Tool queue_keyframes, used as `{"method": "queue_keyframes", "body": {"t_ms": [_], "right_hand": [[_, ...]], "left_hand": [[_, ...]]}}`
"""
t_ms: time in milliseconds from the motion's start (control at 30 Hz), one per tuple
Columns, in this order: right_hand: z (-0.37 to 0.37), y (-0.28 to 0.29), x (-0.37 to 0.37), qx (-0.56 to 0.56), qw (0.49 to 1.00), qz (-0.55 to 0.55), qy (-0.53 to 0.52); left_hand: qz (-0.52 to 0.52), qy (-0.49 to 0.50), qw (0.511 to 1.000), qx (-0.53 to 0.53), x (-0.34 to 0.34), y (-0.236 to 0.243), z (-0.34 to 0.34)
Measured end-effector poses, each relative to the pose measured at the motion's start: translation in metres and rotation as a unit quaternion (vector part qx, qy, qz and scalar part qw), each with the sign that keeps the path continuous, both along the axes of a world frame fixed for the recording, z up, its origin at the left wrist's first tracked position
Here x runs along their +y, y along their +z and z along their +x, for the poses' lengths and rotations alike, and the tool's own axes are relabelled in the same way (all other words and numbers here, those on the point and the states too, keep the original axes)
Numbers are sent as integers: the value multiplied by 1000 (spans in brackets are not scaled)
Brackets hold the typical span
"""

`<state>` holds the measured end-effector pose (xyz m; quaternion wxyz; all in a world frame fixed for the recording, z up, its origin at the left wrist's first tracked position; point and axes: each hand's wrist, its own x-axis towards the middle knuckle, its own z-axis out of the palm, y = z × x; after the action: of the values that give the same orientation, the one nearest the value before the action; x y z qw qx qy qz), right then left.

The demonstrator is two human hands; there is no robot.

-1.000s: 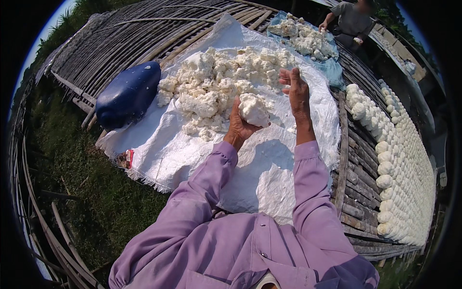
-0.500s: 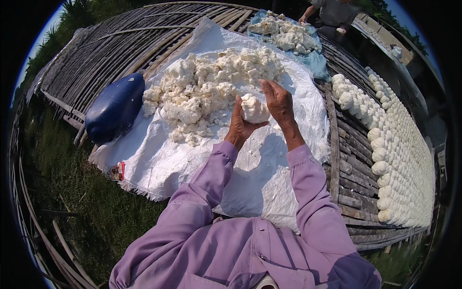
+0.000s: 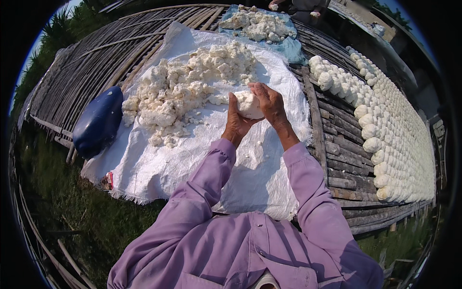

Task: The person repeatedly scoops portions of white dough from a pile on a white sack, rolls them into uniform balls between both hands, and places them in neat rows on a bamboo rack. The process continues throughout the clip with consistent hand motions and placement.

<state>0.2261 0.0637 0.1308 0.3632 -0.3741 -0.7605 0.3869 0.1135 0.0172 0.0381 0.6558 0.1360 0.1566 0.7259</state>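
Between my two hands is a white lump of dough-like material [image 3: 248,105], roughly rounded. My left hand [image 3: 236,120] cups it from the left and below. On its right side, my right hand [image 3: 270,103] presses against the lump with bent fingers. Just beyond my hands, a heap of crumbly white clumps [image 3: 192,82] lies on a white woven sheet [image 3: 187,168]. Small crumbs are scattered on the sheet near the heap.
A dark blue rounded container [image 3: 98,123] lies at the left on a bamboo-slat platform [image 3: 101,58]. At the right, rows of white balls [image 3: 385,130] cover the slats. Further back, more clumps [image 3: 257,24] rest on a blue sheet [image 3: 293,48], near another person [image 3: 305,6].
My right hand has closed in from beside the lump and now presses on it. The view has shifted, so the heap and sheets appear further left.
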Motion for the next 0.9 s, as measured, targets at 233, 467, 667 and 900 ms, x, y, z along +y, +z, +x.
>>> {"method": "queue_keyframes", "body": {"t_ms": [233,467,667,900], "right_hand": [[48,-12,7,-126,959,245,-69],[109,-18,12,-31,980,185,-65],[153,4,15,33,890,385,-241],[198,-28,22,137,889,299,-319]], "left_hand": [[1,-66,996,59,11,14,56],[3,-44,998,38,23,16,106],[-21,-140,990,6,31,20,148],[-13,-192,981,-2,40,17,193]]}}
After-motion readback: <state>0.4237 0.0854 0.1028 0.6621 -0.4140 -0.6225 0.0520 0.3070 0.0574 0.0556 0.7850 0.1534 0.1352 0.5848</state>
